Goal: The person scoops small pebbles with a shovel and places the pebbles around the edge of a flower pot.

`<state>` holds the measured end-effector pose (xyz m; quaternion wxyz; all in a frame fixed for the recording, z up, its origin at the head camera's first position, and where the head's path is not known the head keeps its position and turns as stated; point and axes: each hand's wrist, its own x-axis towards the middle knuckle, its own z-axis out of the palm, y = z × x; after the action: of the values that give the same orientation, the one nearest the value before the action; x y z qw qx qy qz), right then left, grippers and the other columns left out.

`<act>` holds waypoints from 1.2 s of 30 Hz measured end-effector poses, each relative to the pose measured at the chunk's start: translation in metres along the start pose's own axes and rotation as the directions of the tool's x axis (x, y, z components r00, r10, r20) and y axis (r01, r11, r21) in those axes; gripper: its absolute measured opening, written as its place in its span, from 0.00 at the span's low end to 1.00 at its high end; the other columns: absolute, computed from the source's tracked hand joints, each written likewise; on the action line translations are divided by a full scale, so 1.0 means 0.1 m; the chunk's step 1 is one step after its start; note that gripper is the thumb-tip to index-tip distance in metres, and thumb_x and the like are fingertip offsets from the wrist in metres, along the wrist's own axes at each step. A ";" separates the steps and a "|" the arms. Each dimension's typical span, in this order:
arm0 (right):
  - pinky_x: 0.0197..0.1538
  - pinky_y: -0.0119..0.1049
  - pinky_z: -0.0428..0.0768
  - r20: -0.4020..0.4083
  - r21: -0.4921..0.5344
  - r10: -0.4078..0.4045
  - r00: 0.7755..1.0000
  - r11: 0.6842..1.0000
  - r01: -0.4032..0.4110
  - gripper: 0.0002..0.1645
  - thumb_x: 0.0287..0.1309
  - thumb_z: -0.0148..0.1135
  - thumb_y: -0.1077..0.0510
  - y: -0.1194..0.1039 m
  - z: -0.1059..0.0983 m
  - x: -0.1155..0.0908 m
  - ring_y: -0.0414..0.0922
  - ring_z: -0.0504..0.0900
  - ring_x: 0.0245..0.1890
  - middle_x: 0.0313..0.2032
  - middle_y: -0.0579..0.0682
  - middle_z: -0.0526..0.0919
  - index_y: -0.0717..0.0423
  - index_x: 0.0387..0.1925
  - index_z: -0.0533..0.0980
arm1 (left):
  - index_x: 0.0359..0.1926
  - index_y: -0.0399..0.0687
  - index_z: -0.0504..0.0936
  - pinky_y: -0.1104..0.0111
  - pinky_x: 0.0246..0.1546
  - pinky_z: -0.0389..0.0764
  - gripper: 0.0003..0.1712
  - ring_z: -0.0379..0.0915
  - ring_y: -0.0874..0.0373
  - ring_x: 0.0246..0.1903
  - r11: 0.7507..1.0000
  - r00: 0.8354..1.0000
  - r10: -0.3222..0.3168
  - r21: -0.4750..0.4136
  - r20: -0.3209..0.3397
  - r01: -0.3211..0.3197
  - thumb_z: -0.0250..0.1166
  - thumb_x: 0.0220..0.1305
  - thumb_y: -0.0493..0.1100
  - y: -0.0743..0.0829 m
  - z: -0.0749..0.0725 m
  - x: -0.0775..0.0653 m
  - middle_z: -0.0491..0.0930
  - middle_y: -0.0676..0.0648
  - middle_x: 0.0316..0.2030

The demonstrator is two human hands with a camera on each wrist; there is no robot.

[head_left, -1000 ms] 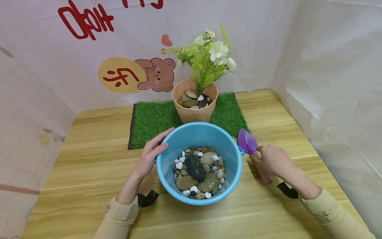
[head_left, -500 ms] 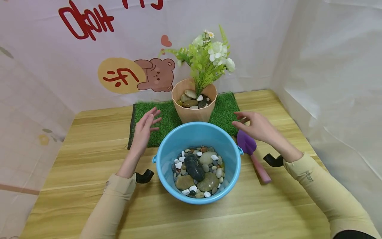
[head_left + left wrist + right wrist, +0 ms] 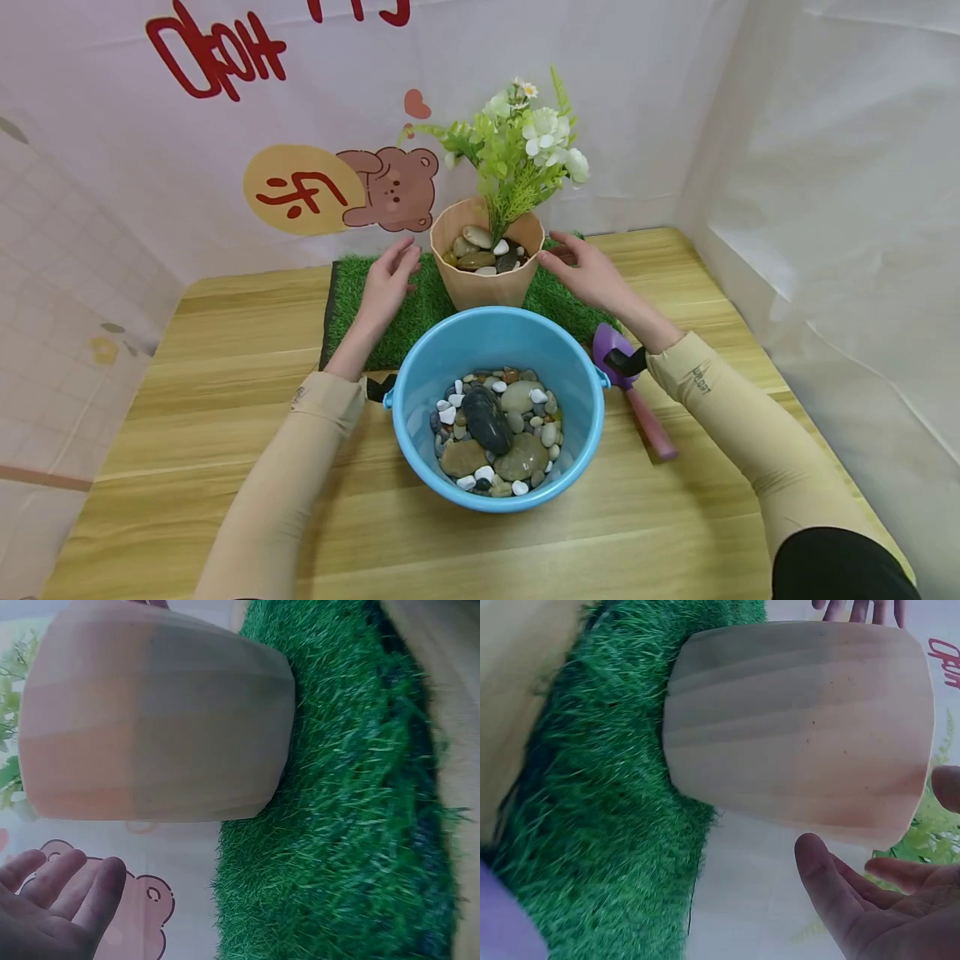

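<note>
A peach flowerpot (image 3: 487,287) stands on a green turf mat (image 3: 352,312), holding stones (image 3: 476,260) and an artificial plant (image 3: 517,154) with white flowers. To the left of the pot is my left hand (image 3: 388,283), fingers relaxed, with a gap to the pot wall. My right hand (image 3: 588,271) is at the right side, its fingertips close to the pot's rim. In the right wrist view the right thumb and fingers (image 3: 825,877) are spread beside the pot wall. Neither hand holds anything.
In front of the pot stands a blue bucket (image 3: 420,467) with pebbles (image 3: 517,458) and larger stones inside. A purple garden trowel (image 3: 613,346) with a pink handle lies right of it on the wooden table (image 3: 225,400). A printed cloth (image 3: 637,100) hangs behind.
My right hand has let go of the trowel and my left hand has left the bucket's rim. Both hands have moved forward to either side of the flowerpot.
</note>
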<state>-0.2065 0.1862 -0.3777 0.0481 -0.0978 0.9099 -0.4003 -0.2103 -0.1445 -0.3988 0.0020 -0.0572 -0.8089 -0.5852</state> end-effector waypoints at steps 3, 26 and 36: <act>0.66 0.56 0.82 -0.002 0.067 0.020 1.000 0.998 -0.020 0.45 0.78 0.49 0.35 -0.04 0.03 0.10 0.58 0.75 0.72 0.76 0.62 0.71 0.52 0.84 0.54 | 0.82 0.51 0.61 0.42 0.68 0.79 0.35 0.70 0.39 0.73 0.999 1.000 -0.016 -0.040 -0.004 0.016 0.51 0.82 0.57 0.03 0.05 0.12 0.68 0.39 0.78; 0.67 0.50 0.85 -0.057 0.354 0.089 0.994 0.933 -0.063 0.36 0.81 0.48 0.45 -0.08 0.25 0.24 0.56 0.72 0.75 0.76 0.62 0.70 0.55 0.81 0.61 | 0.80 0.55 0.65 0.42 0.71 0.78 0.32 0.72 0.41 0.73 0.964 0.995 -0.079 -0.251 0.058 0.092 0.56 0.80 0.50 -0.05 0.25 0.31 0.69 0.42 0.77; 0.32 0.29 0.84 -0.169 0.113 0.079 0.982 0.992 -0.060 0.21 0.74 0.42 0.56 -0.32 0.18 0.33 0.41 0.79 0.22 0.16 0.42 0.66 0.52 0.22 0.66 | 0.82 0.51 0.62 0.41 0.71 0.77 0.32 0.70 0.39 0.73 0.949 0.990 -0.052 -0.303 0.134 0.091 0.54 0.81 0.46 -0.01 0.17 0.31 0.66 0.41 0.79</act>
<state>-0.2315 0.1448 -0.3672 -0.0122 -0.0281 0.8906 -0.4538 -0.2404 -0.1259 -0.4034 -0.0785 -0.0639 -0.7077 -0.6992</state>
